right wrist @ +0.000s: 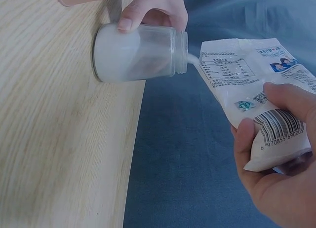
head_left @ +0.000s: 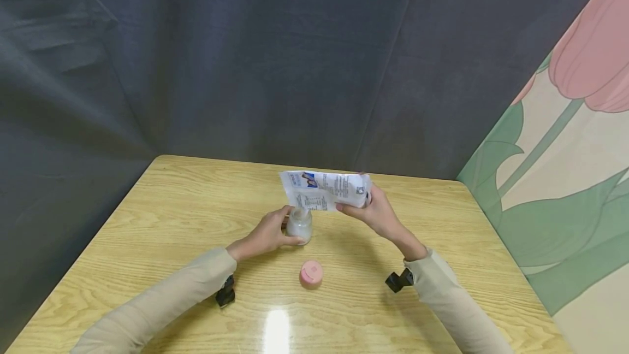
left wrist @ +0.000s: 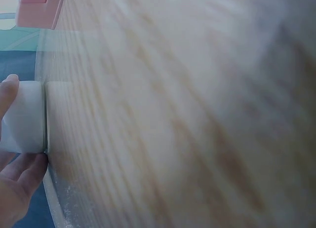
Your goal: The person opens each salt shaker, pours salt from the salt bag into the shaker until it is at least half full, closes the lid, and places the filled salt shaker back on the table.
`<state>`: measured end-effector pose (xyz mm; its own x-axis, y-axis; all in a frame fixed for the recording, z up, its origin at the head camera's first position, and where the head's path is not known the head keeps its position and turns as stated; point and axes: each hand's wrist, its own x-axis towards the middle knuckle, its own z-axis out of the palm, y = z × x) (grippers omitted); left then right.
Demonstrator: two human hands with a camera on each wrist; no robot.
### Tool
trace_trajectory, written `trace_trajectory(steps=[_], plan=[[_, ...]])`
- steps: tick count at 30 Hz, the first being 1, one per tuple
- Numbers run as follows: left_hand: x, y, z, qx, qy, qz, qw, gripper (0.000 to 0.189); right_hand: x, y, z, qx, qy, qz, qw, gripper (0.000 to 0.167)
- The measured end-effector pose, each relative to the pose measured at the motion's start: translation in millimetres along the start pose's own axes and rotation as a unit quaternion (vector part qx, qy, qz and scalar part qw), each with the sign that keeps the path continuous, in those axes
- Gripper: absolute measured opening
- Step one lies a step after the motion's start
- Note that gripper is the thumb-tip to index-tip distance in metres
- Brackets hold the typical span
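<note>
On the table, my left hand [head_left: 267, 232] grips a glass jar [head_left: 299, 228] that stands upright with its mouth open. Fine white grains fill part of the jar [right wrist: 123, 53], as the right wrist view shows. My right hand [head_left: 375, 213] holds a white printed plastic bag [head_left: 326, 190] tilted over the jar, its corner close above the rim. A thin white stream [right wrist: 192, 59] runs from that corner into the jar's mouth. In the left wrist view, my left thumb [left wrist: 9, 92] and fingers lie around the jar's lower part [left wrist: 27, 117].
A round pink lid [head_left: 311, 274] lies on the wooden table [head_left: 196, 201], just in front of the jar. Behind the table hangs a dark curtain [head_left: 275, 70]. At the right is a wall panel with painted tulips [head_left: 555, 201]. Each wrist carries a small black camera mount [head_left: 226, 291].
</note>
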<state>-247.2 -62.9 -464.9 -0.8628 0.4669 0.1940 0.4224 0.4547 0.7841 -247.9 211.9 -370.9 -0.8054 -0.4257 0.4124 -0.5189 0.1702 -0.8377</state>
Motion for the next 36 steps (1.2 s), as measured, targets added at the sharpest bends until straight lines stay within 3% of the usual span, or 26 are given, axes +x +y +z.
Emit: trace_trajectory(steps=[36], plan=[[0.4, -3.7, 0.6, 0.007, 0.003, 0.002, 1.0, 0.072, 2.5, 3.0, 2.5, 0.003, 0.01, -0.008, 0.9999, 0.052]])
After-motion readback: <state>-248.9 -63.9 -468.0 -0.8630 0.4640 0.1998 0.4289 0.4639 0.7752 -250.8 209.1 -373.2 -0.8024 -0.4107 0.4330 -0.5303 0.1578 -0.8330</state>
